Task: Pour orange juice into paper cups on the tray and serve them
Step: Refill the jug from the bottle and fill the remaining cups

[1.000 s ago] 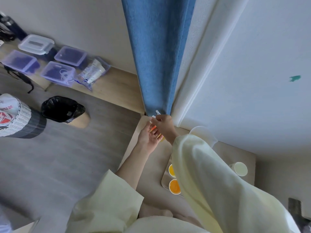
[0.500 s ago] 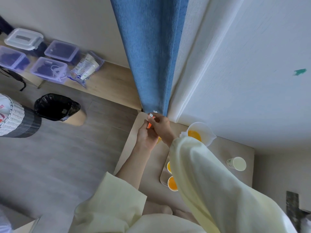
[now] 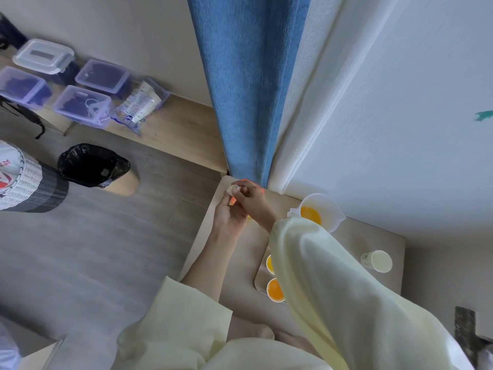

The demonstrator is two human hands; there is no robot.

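**Left hand [image 3: 230,217] and right hand [image 3: 252,199] meet on an orange item at the tabletop's far corner**

Both hands are up at the far left corner of the tabletop [image 3: 373,236], just below the hem of a blue curtain [image 3: 245,89]. The left hand's fingers curl round a small orange item [image 3: 232,201]. The right hand comes over it from the right, thumb and fingertips pinching the item's white end [image 3: 233,188]. The item is too small and blurred to tell what it is.

A clear jug [image 3: 321,213] stands near the wall, right of the hands, with juice [image 3: 310,215] in its bottom. Nearer the person, a tray [image 3: 260,280] lies on the tabletop, mostly hidden under the right sleeve [image 3: 346,289]. Two cups show at its left edge, both holding juice: the far cup [image 3: 270,264] is half covered by the sleeve, and the near cup [image 3: 274,289] shows almost whole. An empty cup [image 3: 378,260] stands off the tray, well apart, by the tabletop's right edge.

On the floor to the left sit a bin [image 3: 90,164] lined with a black bag and a woven basket [image 3: 26,182]. Lidded plastic boxes [image 3: 82,105] rest on a low wooden ledge along the wall.
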